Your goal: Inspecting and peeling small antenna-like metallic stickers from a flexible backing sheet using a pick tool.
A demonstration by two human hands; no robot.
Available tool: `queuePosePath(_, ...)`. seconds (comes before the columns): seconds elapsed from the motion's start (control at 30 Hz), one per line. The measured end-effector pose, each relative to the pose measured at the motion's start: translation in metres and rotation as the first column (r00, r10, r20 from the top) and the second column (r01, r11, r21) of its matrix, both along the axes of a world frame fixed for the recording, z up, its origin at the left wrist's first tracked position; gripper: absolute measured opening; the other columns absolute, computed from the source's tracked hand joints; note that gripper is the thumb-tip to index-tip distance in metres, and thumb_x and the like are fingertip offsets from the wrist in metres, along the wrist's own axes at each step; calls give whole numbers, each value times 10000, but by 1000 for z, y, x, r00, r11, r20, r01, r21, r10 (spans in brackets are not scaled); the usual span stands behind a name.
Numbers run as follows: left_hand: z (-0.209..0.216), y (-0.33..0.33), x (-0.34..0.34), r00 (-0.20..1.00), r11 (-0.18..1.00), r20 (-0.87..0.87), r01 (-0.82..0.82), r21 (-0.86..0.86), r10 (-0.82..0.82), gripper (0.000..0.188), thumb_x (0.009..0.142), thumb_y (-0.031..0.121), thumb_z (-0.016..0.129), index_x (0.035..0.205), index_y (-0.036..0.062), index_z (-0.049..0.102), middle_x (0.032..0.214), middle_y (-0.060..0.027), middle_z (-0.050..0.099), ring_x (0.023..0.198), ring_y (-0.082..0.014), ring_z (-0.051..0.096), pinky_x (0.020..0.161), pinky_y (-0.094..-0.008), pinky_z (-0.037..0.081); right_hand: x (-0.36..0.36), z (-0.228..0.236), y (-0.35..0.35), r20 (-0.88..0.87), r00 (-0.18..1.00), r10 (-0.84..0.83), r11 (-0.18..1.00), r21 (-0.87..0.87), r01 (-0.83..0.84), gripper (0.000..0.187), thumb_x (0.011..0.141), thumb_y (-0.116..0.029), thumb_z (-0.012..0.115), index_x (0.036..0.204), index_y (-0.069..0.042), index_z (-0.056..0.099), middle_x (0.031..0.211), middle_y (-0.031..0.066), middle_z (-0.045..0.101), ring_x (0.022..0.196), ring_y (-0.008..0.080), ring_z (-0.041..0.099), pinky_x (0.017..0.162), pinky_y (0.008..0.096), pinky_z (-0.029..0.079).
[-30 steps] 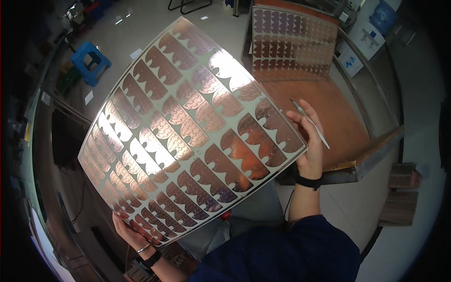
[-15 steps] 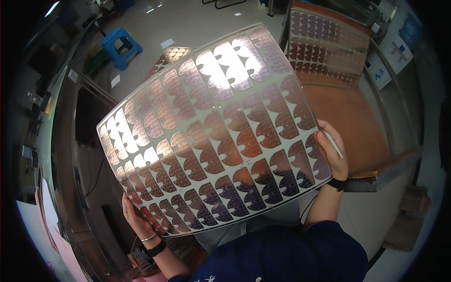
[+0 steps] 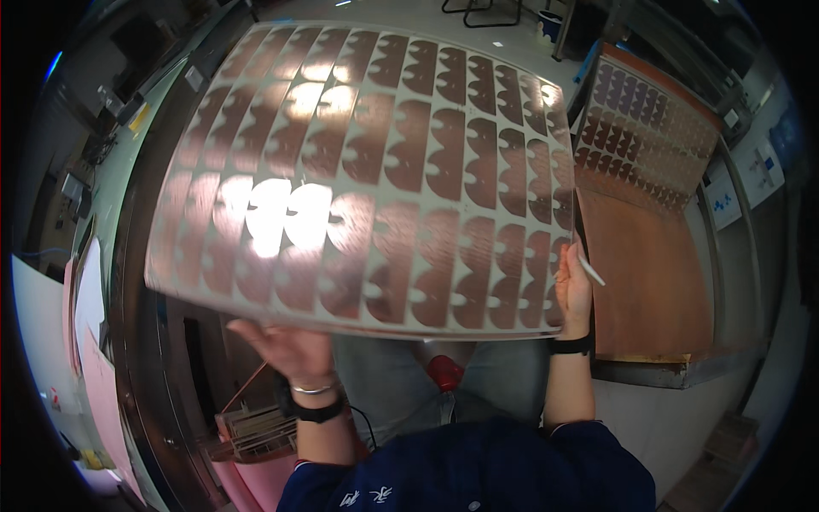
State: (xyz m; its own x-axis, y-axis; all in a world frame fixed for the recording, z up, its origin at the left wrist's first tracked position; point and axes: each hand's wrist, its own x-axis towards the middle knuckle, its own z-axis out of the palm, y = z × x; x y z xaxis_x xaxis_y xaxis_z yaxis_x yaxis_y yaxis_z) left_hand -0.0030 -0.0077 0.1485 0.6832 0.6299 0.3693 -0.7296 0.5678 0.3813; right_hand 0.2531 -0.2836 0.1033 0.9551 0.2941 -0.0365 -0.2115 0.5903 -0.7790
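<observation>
A large, thin copper-patterned circuit board panel (image 3: 401, 196) with rows of scalloped copper shapes is held up tilted before me, bright glare on its left half. My right hand (image 3: 576, 294) grips its right edge near the lower corner, fingers closed. A slim white stick, perhaps a pen (image 3: 592, 271), juts from that same hand. My left hand (image 3: 290, 348) is at the panel's near edge, palm up and spread, one digit stretched out to the left. Whether its other fingertips touch the panel's underside is hidden.
On the right, an open-topped stand (image 3: 653, 264) has a copper-brown surface, with another patterned panel (image 3: 644, 128) leaning at its back. A long bench (image 3: 145, 171) runs along the left. Below my left arm are a rack (image 3: 260, 427) and pink containers (image 3: 256, 478). A red object (image 3: 444, 372) shows between my legs.
The panel has swung to the left and turned, its pattern now facing differently. My left hand has left the panel's left edge and opened below the near edge. My right hand keeps its grip.
</observation>
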Motion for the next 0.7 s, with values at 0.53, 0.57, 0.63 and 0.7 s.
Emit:
queuePosePath(0.53, -6, 11, 14, 882, 997, -468, -73, -15, 58, 386, 992, 180, 472, 1329, -1, 420, 1177, -97, 593, 1037, -170, 614, 887, -303, 517, 26, 28, -12, -5, 996, 89, 976, 198, -86, 449, 992, -365, 446, 1326, -66, 458, 1269, 78, 578, 1128, 241, 576, 966, 398, 470)
queuePosePath(0.57, -8, 12, 16, 884, 999, -465, -44, 8, 43, 377, 996, 189, 462, 1321, 1, 431, 1173, -93, 599, 1030, -161, 616, 875, -288, 518, 23, 30, -14, 1, 997, 77, 983, 166, -76, 447, 992, -361, 446, 1326, -65, 457, 1269, 79, 577, 1127, 239, 577, 965, 396, 472)
queuePosePath(0.63, -9, 14, 20, 883, 1000, -469, -13, 24, 22, 370, 1000, 198, 453, 1314, 2, 441, 1168, -89, 604, 1023, -152, 618, 864, -273, 519, 19, 29, -12, 6, 997, 75, 989, 125, -76, 442, 992, -353, 445, 1325, -62, 457, 1268, 81, 576, 1126, 237, 578, 964, 392, 474)
queuePosePath(0.7, -6, 14, 22, 853, 998, -518, -41, 47, 60, 233, 1012, 201, 416, 1121, 26, 524, 946, -68, 645, 763, -129, 668, 646, -232, 573, 17, 30, -11, 7, 997, 75, 992, 101, -75, 438, 992, -344, 444, 1325, -60, 456, 1267, 83, 575, 1124, 235, 579, 962, 388, 476)
